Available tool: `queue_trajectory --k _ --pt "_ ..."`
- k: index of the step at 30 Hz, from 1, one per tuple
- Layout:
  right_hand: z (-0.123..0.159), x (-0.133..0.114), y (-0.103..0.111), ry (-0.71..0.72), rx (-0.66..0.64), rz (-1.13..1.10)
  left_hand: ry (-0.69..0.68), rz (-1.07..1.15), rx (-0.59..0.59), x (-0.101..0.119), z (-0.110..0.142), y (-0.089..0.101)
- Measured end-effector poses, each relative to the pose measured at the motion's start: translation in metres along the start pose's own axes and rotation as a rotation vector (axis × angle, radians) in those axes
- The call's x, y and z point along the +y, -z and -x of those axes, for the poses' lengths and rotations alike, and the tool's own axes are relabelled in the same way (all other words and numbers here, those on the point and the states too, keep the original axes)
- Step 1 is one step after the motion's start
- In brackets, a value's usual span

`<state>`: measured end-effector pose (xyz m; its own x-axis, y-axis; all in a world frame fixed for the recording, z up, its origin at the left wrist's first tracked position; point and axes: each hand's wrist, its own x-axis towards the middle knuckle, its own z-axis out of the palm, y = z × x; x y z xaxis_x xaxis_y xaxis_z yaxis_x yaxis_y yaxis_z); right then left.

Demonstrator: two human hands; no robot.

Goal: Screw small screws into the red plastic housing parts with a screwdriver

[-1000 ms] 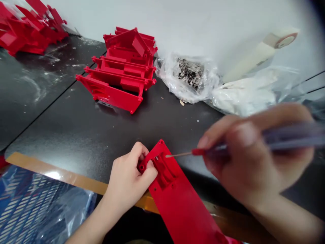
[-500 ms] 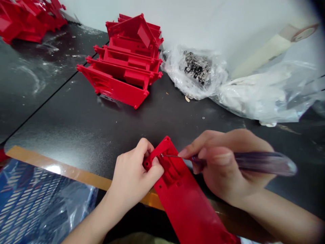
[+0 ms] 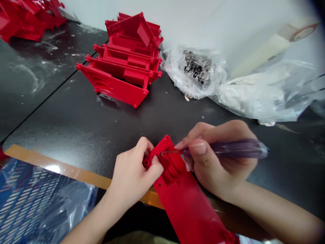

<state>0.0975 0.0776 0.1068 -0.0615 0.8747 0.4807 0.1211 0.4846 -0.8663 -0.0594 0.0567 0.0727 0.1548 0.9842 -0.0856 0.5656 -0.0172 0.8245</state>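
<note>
My left hand grips the upper end of a long red plastic panel, which slants down towards me over the table's front edge. My right hand holds a small screwdriver with a translucent purple handle. Its thin shaft reaches the moulded recess near the panel's upper end, close to my left fingers. The exact spot of the tip is hard to make out. The panel's lower end runs out of view.
A stack of red plastic frames stands on the black table, with more red parts at the far left. A transparent bag of dark metal pieces and a white plastic bag lie by the wall. Blue mesh under plastic sits lower left.
My right hand has moved left, bringing the screwdriver shaft from just beside the panel to over its recess. My left hand keeps its hold, and the view has shifted slightly.
</note>
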Motion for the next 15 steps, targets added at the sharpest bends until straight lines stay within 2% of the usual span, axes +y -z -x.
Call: queue_trajectory --k 3,7,15 --pt "-0.0016 -0.0011 -0.0017 0.058 0.046 0.034 -0.004 0.003 0.004 -0.0004 0.0003 0.0" --pt "-0.0029 -0.001 -0.0044 0.052 0.111 0.048 -0.01 0.002 0.005 -0.0005 -0.0001 0.0006" --pt "-0.0079 -0.006 -0.0082 0.037 0.076 0.083 -0.031 -0.01 0.026 0.0 -0.0004 0.0003"
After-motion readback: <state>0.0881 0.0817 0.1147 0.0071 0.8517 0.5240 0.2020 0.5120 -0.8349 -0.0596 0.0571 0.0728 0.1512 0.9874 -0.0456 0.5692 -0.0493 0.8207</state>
